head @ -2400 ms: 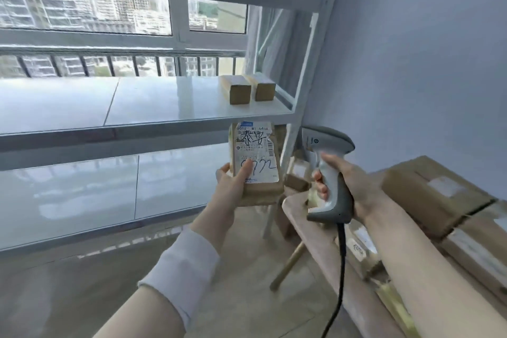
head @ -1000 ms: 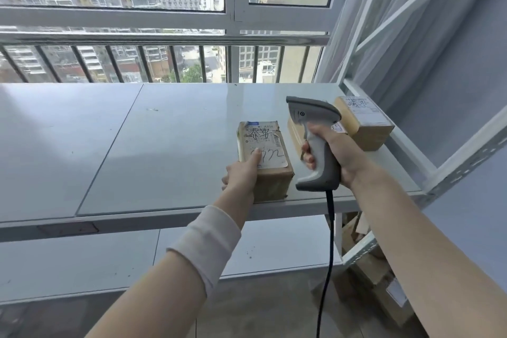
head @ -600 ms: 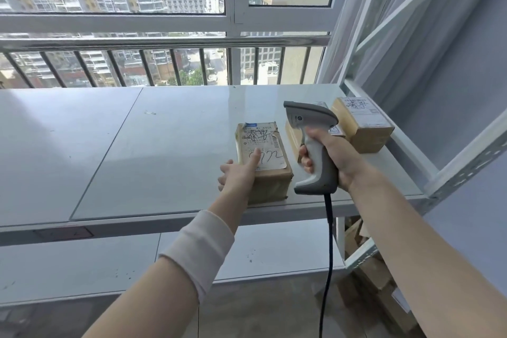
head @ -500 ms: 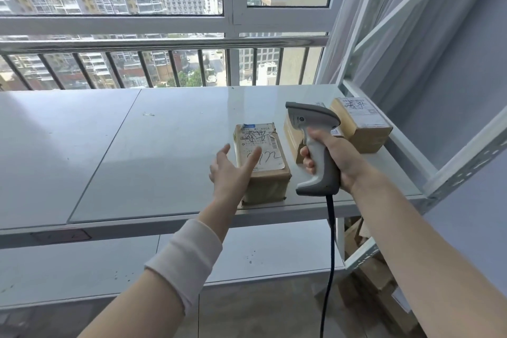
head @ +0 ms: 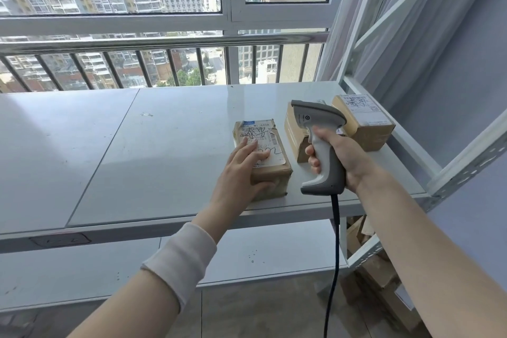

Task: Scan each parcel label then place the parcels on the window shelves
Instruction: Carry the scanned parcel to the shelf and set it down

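Note:
A brown parcel with a white handwritten label lies flat near the front edge of the upper window shelf. My left hand rests on it, fingers straight across the label and thumb along its near side. My right hand grips the handle of a grey barcode scanner, held upright just right of that parcel, above the shelf. Two more labelled parcels stand behind the scanner: one partly hidden by it, the other at the shelf's right end.
The scanner's black cable hangs down past the lower shelf. More cardboard parcels lie on the floor at the lower right. White rack posts and a window railing bound the shelf.
The parcel went from held in the air to lying on the upper shelf. My left hand let go and lifted off half a second ago, and now lies flat on it again.

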